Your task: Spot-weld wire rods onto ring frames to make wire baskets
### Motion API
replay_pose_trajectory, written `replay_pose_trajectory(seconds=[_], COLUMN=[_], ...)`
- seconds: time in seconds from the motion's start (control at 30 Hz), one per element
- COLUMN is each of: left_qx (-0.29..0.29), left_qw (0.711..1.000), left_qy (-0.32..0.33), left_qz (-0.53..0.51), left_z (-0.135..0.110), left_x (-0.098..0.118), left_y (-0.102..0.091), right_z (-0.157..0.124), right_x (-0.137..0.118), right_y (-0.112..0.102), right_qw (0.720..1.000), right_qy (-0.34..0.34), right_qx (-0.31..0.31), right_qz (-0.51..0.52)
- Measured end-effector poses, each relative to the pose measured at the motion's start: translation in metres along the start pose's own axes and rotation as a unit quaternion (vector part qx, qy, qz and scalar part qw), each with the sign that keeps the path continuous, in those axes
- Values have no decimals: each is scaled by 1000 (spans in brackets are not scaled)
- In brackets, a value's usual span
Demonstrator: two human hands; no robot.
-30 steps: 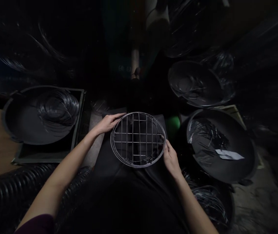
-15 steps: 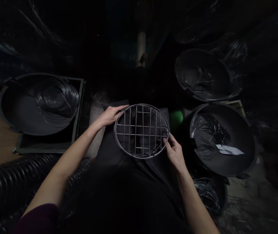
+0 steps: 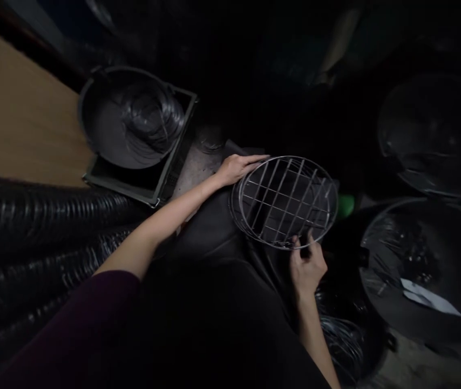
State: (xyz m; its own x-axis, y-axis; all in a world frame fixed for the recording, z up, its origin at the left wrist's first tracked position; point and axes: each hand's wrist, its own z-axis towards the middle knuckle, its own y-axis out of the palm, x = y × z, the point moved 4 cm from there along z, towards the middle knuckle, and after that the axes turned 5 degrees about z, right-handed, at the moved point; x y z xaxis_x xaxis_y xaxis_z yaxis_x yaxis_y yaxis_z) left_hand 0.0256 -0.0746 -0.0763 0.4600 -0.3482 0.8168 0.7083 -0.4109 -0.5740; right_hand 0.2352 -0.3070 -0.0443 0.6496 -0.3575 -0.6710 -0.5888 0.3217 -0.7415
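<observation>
A round wire grid (image 3: 284,201) with a ring rim and crossing bars rests over my dark-clothed lap. My left hand (image 3: 236,167) lies on its far left rim, fingers curled over the edge. At the near rim my right hand (image 3: 306,265) pinches the ring with thumb and fingertips. Both hands grip the grid.
A dark basin (image 3: 125,121) with coiled wire rings sits in a square tray (image 3: 149,189) at the left, beside a wooden surface (image 3: 15,124). Black ribbed hose (image 3: 32,221) lies near left. Two more dark basins (image 3: 425,270) (image 3: 433,135) with wire pieces stand right.
The view has swung to the left and tilted. My right hand slid along the rim from the right side to the near edge. The left hand stays on the rim.
</observation>
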Motion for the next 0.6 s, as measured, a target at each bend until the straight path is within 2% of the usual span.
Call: replay_pose_trajectory(seconds=[0.07, 0.13, 0.23, 0.37, 0.47, 0.53, 0.6], left_qx=[5, 3, 1, 18, 39, 74, 79], left_qw=[1000, 999, 999, 1000, 996, 991, 986], left_qy=[-9, -23, -30, -4, -1, -35, -65], left_qz=[14, 30, 32, -25, -76, -102, -130], left_z=[-2, -4, -8, -8, -10, -13, -15], left_x=[-2, -2, -4, -6, -2, 2, 8], left_y=[-1, -1, 0, 0, -10, -22, -32], right_z=[-7, -11, -13, -13, -10, -2, 10], right_x=[-3, -8, -17, -17, -10, -6, -5], right_y=[2, 8, 20, 30, 18, 3, -13], right_qw=[996, 990, 992, 995, 997, 994, 987], right_qy=[-18, -18, 6, 26, 22, 48, 89], right_qx=[-77, -123, -105, -66, -76, -83, -69], right_qz=[-35, -60, -74, -77, -18, 52, 112])
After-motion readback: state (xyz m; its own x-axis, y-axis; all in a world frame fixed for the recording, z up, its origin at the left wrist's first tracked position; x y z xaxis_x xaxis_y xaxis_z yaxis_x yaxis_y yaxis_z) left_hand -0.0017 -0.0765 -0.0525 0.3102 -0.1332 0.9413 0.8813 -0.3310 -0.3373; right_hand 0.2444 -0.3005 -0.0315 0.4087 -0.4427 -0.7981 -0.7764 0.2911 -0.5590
